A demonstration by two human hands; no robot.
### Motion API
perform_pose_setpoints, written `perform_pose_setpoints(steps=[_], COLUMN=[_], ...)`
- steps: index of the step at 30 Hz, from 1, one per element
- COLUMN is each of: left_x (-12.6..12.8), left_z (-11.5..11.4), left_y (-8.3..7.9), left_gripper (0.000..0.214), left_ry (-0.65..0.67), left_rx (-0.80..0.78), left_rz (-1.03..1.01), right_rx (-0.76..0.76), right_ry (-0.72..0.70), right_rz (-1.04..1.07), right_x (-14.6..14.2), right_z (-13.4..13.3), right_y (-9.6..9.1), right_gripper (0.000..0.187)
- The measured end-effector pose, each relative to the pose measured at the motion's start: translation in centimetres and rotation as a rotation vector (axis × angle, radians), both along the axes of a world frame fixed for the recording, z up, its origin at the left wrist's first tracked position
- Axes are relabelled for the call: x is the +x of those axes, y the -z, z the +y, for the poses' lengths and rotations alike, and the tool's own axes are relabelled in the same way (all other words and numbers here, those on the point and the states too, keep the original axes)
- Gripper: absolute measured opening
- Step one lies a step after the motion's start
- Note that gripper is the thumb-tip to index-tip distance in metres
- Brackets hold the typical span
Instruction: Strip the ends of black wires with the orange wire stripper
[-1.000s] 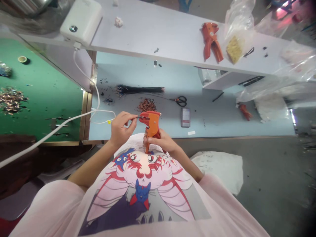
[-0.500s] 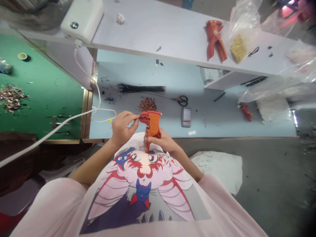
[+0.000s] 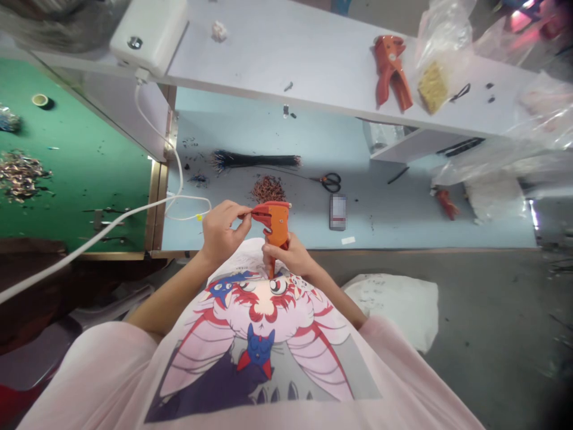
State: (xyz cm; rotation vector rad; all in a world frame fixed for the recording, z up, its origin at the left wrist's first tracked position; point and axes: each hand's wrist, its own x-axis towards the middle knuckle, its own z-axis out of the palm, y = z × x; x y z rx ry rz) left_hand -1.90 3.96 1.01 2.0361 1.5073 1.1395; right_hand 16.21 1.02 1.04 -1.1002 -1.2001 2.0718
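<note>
Worker at a pale-blue worktop (image 3: 380, 221), seen from the head cam: R hand (image 3: 290, 254) is wrapped around the handles of an orange-and-red hand tool (image 3: 280, 224), held approx. upright at the worktop's front edge, nose pointing L. L hand (image 3: 225, 233) has thumb and forefinger pinched tight on a thin dark wire (image 3: 245, 215), mostly hidden, fingertips right at the tool's nose; can't tell if they touch it. Just beyond the tool: a pile of copper-colored bits (image 3: 268, 189), w/ a bundle of black wires (image 3: 257, 160) behind it. To the R, scissors (image 3: 325, 180) w/ dark handles lie nr. a phone (image 3: 338, 212). On the shelf (image 3: 268, 54) above, another orange-red tool (image 3: 391, 68) sits beside a pkt. of yellow bits (image 3: 432, 88).
</note>
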Motion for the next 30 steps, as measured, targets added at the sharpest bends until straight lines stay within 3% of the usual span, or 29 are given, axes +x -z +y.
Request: perform_pose_setpoints(steps=[6, 10, 17, 23, 30], left_x=[-0.1, 0.0, -0.3, 0.0, 0.3], left_z=[-0.2, -0.1, -0.2, -0.7, -1.0], left_y=[0.4, 0.6, 0.4, 0.3, 0.1], left_gripper=[0.01, 0.011, 0.011, 0.007, 0.006], left_ry=[-0.005, -0.001, -0.036, 0.016, 0.107], left_rx=[-0.002, -0.014, 0.011, 0.083, 0.187], left_rz=[0.034, 0.031, -0.017, -0.019, 0.119], right_rx=[-0.019, -0.151, -0.286, -0.074, 0.151], right_ry=[0.09, 0.115, 0.224, 0.426, 0.525], right_rz=[-0.021, 0.132, 0.294, 0.139, -0.019], right_x=[-0.2, 0.1, 1.1, 0.4, -0.6], right_z=[-0.4, -0.5, 0.2, 0.9, 1.6], right_y=[0.9, 1.2, 0.8, 0.1, -1.4], right_gripper=[0.039, 0.028, 0.04, 0.038, 0.032])
